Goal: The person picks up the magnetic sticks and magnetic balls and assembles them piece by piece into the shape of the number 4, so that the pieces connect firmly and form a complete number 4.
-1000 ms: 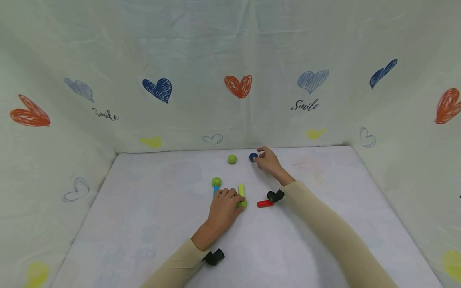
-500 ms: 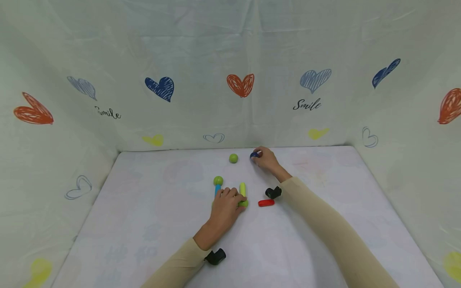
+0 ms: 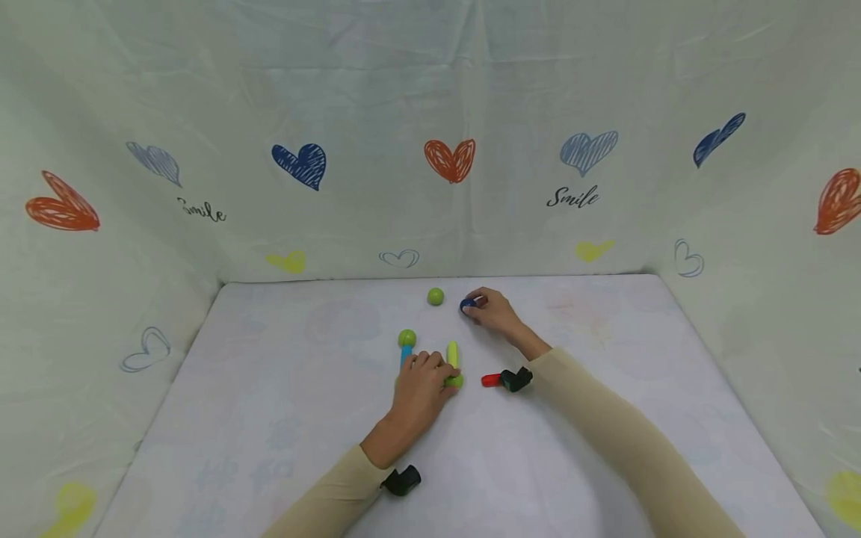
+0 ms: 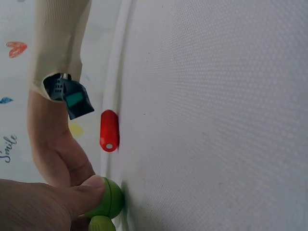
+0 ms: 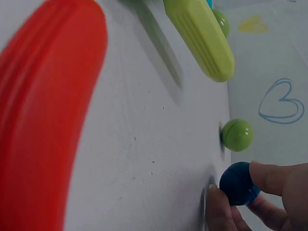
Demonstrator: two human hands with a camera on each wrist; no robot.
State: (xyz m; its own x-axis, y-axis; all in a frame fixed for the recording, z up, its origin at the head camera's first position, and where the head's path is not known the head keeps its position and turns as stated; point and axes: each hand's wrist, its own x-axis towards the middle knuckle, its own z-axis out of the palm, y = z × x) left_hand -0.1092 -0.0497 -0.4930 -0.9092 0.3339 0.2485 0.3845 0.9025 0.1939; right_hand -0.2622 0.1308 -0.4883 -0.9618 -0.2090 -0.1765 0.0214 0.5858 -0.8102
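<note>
My right hand point(image 3: 492, 310) pinches a dark blue ball point(image 5: 237, 184) between thumb and fingers near the back of the table. With its thumb pressed on a green ball point(image 4: 111, 198), my left hand point(image 3: 418, 388) grips that ball at the table's middle. A yellow-green rod point(image 3: 453, 354) meets this ball and points toward the back. Left of it, a blue rod point(image 3: 406, 354) touches another green ball point(image 3: 406, 338); the rod's near end is hidden by my left hand. A red rod point(image 4: 109, 131) lies to the right, partly covered by the right wrist camera in the head view.
A separate green ball point(image 3: 436, 297) sits near the back edge, left of the blue ball. The white table point(image 3: 269, 418) meets a cloth backdrop point(image 3: 363, 97) printed with hearts behind and at both sides.
My right hand has taken the blue ball between its fingers and brought it slightly nearer and to the left. The left hand holds its place on the green ball.
</note>
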